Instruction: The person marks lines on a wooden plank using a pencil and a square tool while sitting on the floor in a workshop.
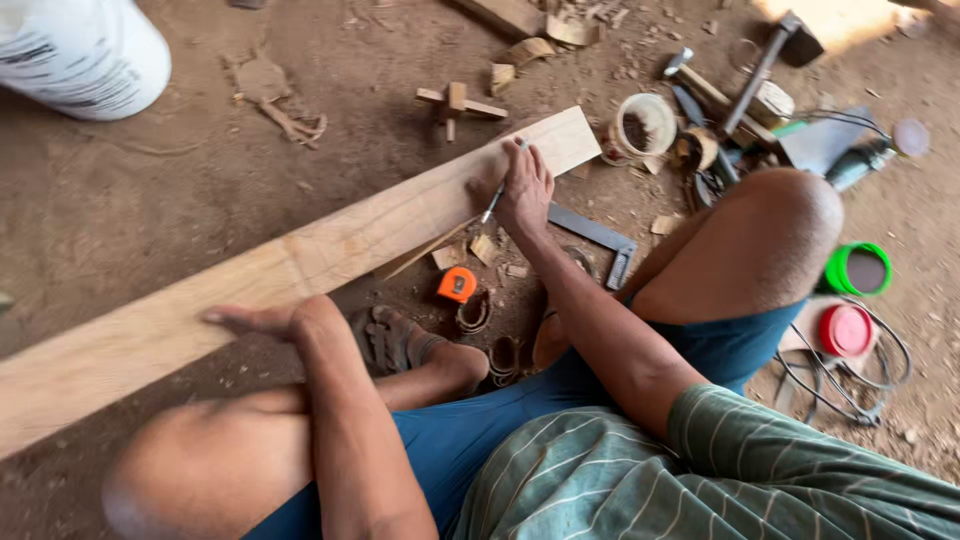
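Observation:
A long pale wooden plank [300, 265] lies diagonally across the dirt floor, from lower left to upper right. My left hand [265, 320] lies flat on the plank's near edge, pressing it down. My right hand [522, 188] grips a pen or pencil [494, 202] with its tip on the plank near the far end. A thin wooden strip [425, 252] sticks out along the plank's edge just below that hand. I squat over the work, with a sandalled foot [392, 340] beside the plank.
An orange tape measure [457, 284] and a metal square [595, 238] lie on the ground by my right arm. Hammers, a roll of tape [645, 122], a green tub [858, 268], a red lid [846, 330], cables and wood scraps crowd the upper right. A white bucket [80, 50] stands upper left.

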